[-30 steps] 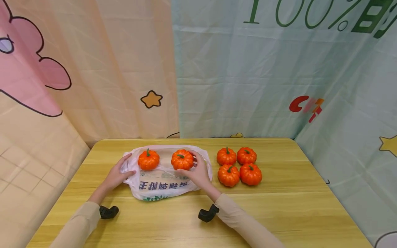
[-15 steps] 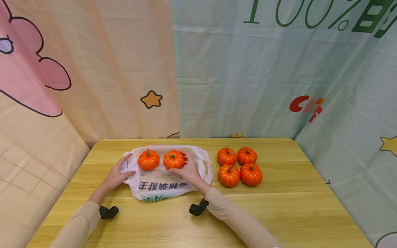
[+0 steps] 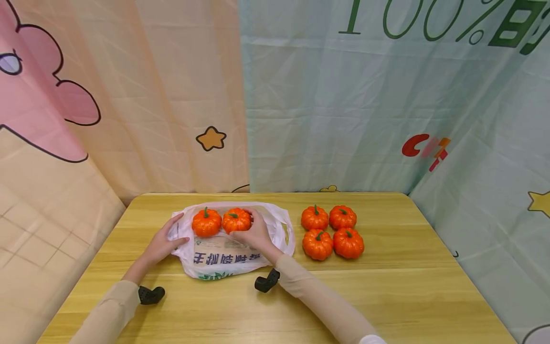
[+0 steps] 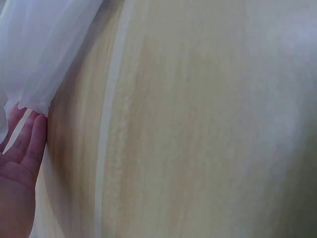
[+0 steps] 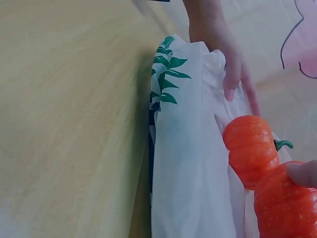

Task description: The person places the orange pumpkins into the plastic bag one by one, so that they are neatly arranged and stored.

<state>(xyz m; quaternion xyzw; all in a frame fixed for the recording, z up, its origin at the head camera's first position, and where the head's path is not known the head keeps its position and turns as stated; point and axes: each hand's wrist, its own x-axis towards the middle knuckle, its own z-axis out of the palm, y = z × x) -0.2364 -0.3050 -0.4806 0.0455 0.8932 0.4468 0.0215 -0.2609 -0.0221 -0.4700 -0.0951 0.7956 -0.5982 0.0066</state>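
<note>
A white plastic bag [image 3: 195,267] with dark lettering and green leaves printed on it lies at the table's back left. One small orange pumpkin [image 3: 206,223] sits at the left of its upper part. Right beside that one, a second pumpkin [image 3: 236,220] is held between my right hand's [image 3: 257,235] thumb and fingers. In the right wrist view my right thumb [image 5: 303,173] presses on this pumpkin's side. My left hand [image 3: 165,242] rests against the bag's left end, thumb and fingers spread. The left wrist view shows its fingers [image 4: 35,141] straight at the bag's edge.
Several more orange pumpkins [image 3: 318,244] stand grouped on the wooden table [image 3: 386,286] right of the bag. Printed curtains [image 3: 326,105] hang behind the table and along its sides. A bag handle loop [image 3: 287,234] lies at the bag's right end.
My right hand has moved left with the held pumpkin, bringing it from the bag's right part up beside the other pumpkin. My left hand has stayed in place.
</note>
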